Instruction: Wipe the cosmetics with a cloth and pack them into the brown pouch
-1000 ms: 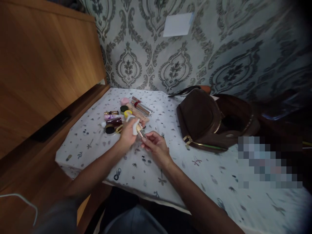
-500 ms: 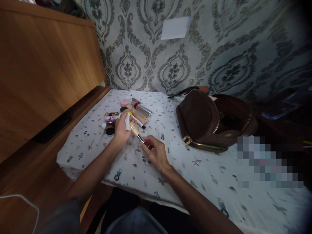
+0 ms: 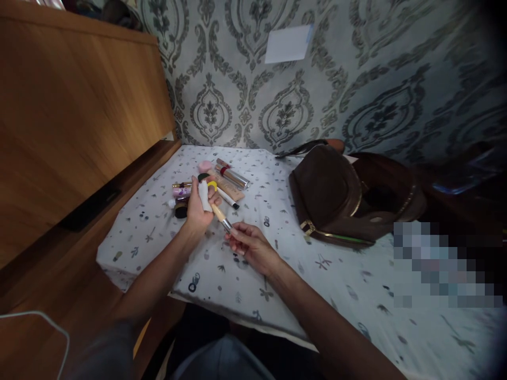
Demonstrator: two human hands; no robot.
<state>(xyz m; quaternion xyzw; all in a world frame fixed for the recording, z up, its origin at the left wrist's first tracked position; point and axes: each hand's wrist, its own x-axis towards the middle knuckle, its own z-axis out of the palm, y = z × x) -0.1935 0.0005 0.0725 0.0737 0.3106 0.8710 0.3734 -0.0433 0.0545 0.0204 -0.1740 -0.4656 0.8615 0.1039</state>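
Note:
My left hand (image 3: 200, 205) is closed around a white tissue-like piece (image 3: 205, 196), close to the cosmetics. A makeup brush (image 3: 220, 215) runs between my hands, with its pale tan part against my left fingers and its silver band towards my right. My right hand (image 3: 251, 244) grips the brush by its other end, fingers pinched. Beyond my left hand lie a beige tube (image 3: 230, 189), a white pencil-like stick with a dark tip (image 3: 228, 199), a silver tube (image 3: 236, 178) and a pink sponge (image 3: 205, 166). A yellow round piece (image 3: 213, 186) shows by my left fingers.
A brown bag (image 3: 325, 195) stands open on the right of the patterned cloth (image 3: 233, 285). Small bottles and a dark round lid (image 3: 181, 211) lie left of my left hand. A wooden cabinet (image 3: 79, 105) borders the left, and the papered wall closes the back.
My right hand has turned slightly, with its fingers more spread below the brush. More of the white piece shows upright in my left hand. The view has shifted a little.

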